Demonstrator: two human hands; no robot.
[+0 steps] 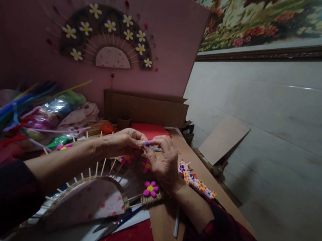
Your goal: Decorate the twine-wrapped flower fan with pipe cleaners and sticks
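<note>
My left hand and my right hand meet over a half-round woven fan with wooden sticks and pink flowers glued on it. Both hands pinch a tiny purple bead between their fingertips, the fingers pressed together. The fan lies on the table in front of me, its pale dotted centre towards me. Part of its far rim is hidden under my hands.
A finished flower fan hangs on the pink board behind. Coloured pipe cleaners pile at the left. A cardboard box, red paper, a flowered strip, scissors and a pen lie around.
</note>
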